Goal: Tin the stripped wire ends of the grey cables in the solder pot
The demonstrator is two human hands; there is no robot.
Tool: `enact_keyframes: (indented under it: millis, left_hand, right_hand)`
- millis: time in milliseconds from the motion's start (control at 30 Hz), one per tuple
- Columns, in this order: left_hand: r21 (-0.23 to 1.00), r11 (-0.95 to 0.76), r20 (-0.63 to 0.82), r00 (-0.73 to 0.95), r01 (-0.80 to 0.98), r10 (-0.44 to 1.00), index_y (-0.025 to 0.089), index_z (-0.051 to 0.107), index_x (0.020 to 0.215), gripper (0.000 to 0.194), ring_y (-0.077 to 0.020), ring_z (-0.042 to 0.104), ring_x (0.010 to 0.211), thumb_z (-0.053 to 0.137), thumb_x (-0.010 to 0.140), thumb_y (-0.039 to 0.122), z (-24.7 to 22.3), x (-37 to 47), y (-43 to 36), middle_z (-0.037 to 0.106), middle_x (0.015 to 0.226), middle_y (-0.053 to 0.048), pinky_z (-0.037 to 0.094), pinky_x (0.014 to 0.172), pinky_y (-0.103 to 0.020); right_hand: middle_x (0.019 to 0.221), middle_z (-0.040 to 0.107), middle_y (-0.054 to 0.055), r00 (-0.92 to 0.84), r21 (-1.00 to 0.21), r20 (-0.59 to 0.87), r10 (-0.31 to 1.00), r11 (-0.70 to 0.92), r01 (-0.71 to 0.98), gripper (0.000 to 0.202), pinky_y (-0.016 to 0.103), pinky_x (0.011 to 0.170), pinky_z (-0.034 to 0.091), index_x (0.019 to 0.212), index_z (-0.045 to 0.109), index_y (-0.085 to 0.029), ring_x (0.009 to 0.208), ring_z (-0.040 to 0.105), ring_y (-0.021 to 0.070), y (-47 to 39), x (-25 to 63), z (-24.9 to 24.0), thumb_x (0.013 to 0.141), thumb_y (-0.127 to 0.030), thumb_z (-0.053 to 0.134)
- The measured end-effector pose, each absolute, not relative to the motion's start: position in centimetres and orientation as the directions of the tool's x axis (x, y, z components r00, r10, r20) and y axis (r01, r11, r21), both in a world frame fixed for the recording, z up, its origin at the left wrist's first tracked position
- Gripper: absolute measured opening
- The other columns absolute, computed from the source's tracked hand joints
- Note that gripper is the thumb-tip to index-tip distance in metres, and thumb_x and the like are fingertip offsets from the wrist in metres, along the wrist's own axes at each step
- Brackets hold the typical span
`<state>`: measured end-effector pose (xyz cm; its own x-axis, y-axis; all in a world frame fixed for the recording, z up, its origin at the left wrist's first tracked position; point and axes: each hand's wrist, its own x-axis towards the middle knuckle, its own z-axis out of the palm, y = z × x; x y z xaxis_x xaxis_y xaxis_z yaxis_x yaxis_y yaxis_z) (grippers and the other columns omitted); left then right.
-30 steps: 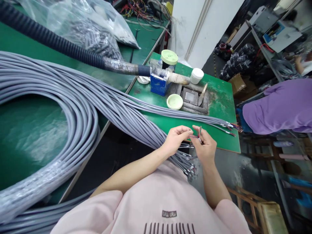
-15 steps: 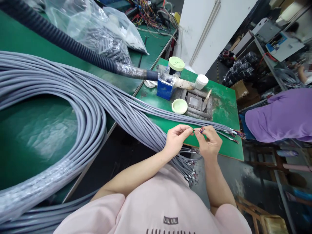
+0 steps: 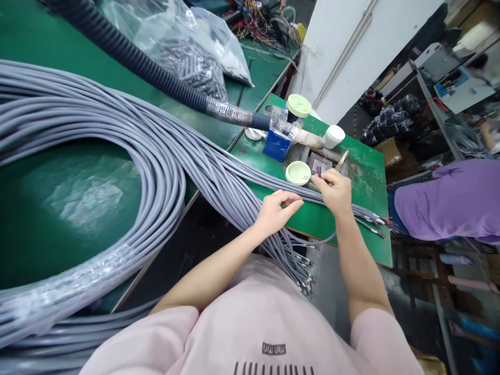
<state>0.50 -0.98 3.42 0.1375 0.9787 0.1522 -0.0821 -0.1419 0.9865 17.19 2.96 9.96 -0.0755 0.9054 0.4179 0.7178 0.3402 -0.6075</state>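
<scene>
My right hand (image 3: 336, 194) is closed in a pinch on the end of a grey cable (image 3: 327, 240), where thin coloured wires (image 3: 319, 171) fan out. The wire tips reach over a shallow pale green dish (image 3: 297, 173) on the green board. My left hand (image 3: 278, 209) hovers to the left, above the grey cables, thumb and fingertips brought together with nothing visible between them. Just behind the right hand sits a square metal pot (image 3: 322, 162) set in a grimy frame, with a flat scraper-like tool (image 3: 344, 160) leaning on it.
A large bundle of grey cables (image 3: 164, 151) loops across the left. A black corrugated hose (image 3: 156, 67) runs to a blue box (image 3: 278, 144). A white jar (image 3: 335, 136) and a green-lidded jar (image 3: 299, 105) stand behind. At right is a person in a purple top (image 3: 445, 200).
My right hand has moved forward with the wires, over to the pale green dish. My left hand has come away from the wires. The view has shifted slightly.
</scene>
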Motion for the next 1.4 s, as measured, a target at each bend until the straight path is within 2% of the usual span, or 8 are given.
enact_keyframes:
  millis: [100,200,367,533,733,1000,1167,1400]
  left_hand:
    - [0.897,-0.376,0.348,0.151,0.233,0.925,0.019,0.071,0.083,0.016,-0.0146,0.057,0.071,0.060,0.087,0.030,2.5,-0.3,-0.6,0.070,0.075,-0.002,0.043,0.072,-0.030]
    - [0.776,-0.477,0.397,0.268,0.413,0.878,0.020,0.070,0.086,0.019,-0.0159,0.058,0.074,0.055,0.091,0.032,1.7,-0.1,-0.6,0.072,0.080,-0.002,0.040,0.073,-0.032]
    - [0.680,-0.526,0.387,0.360,0.510,0.849,0.021,0.069,0.090,0.023,-0.0165,0.060,0.079,0.051,0.094,0.035,1.5,0.3,-0.7,0.073,0.084,0.000,0.036,0.071,-0.033]
    - [0.658,-0.540,0.385,0.382,0.525,0.840,0.021,0.069,0.091,0.025,-0.0165,0.060,0.080,0.048,0.095,0.035,1.6,0.3,-0.7,0.072,0.083,-0.001,0.034,0.071,-0.034]
    - [0.654,-0.544,0.388,0.384,0.525,0.838,0.021,0.068,0.090,0.025,-0.0164,0.060,0.079,0.048,0.095,0.035,1.5,0.3,-0.7,0.072,0.082,-0.001,0.033,0.069,-0.034]
    - [0.661,-0.558,0.425,0.363,0.501,0.830,0.021,0.067,0.090,0.026,-0.0156,0.059,0.077,0.047,0.096,0.036,1.4,0.2,-0.7,0.071,0.082,0.000,0.033,0.070,-0.034]
    - [0.661,-0.562,0.439,0.351,0.498,0.827,0.021,0.067,0.088,0.026,-0.0150,0.059,0.076,0.048,0.096,0.035,1.4,0.2,-0.7,0.071,0.081,0.000,0.034,0.070,-0.034]
    - [0.662,-0.568,0.442,0.359,0.489,0.822,0.020,0.067,0.088,0.025,-0.0151,0.059,0.075,0.048,0.096,0.035,1.5,0.2,-0.7,0.071,0.079,0.000,0.033,0.069,-0.033]
  right_hand:
    - [0.056,0.046,-0.003,-0.168,-0.497,0.280,0.945,0.293,0.817,0.036,0.028,0.056,0.032,0.050,0.054,-0.018,0.055,0.043,0.0108,6.1,17.5,9.6,0.081,-0.033,0.062]
    - [0.060,0.052,-0.001,-0.216,-0.346,0.135,0.967,0.250,0.904,0.033,0.028,0.058,0.031,0.050,0.056,-0.017,0.059,0.046,0.0118,8.2,17.0,9.1,0.080,-0.031,0.061]
    - [0.077,0.066,0.003,-0.212,-0.073,-0.045,0.976,0.208,0.975,0.025,0.028,0.061,0.032,0.062,0.067,-0.018,0.070,0.056,0.0160,9.8,15.8,8.5,0.080,-0.033,0.059]
    - [0.085,0.072,0.007,-0.182,0.093,-0.128,0.975,0.194,0.977,0.025,0.029,0.065,0.036,0.069,0.071,-0.019,0.080,0.062,0.0204,10.4,15.3,8.2,0.081,-0.035,0.056]
    - [0.087,0.074,0.010,-0.183,0.136,-0.147,0.972,0.203,0.970,0.025,0.030,0.069,0.039,0.071,0.072,-0.018,0.083,0.064,0.0230,10.5,14.9,8.4,0.082,-0.033,0.054]
    - [0.072,0.069,0.006,-0.075,-0.009,0.032,0.997,0.076,0.997,0.027,0.029,0.063,0.038,0.064,0.069,-0.017,0.070,0.060,0.0192,11.3,20.5,11.2,0.080,-0.035,0.058]
    - [0.076,0.072,0.009,0.134,0.056,0.021,0.991,-0.135,0.989,0.024,0.031,0.068,0.043,0.070,0.073,-0.018,0.078,0.063,0.0228,13.2,24.2,9.8,0.078,-0.037,0.061]
    - [0.097,0.074,0.013,0.185,0.162,-0.041,0.982,-0.176,0.971,0.025,0.034,0.081,0.049,0.089,0.076,-0.018,0.096,0.067,0.0278,14.5,24.2,7.7,0.079,-0.033,0.058]
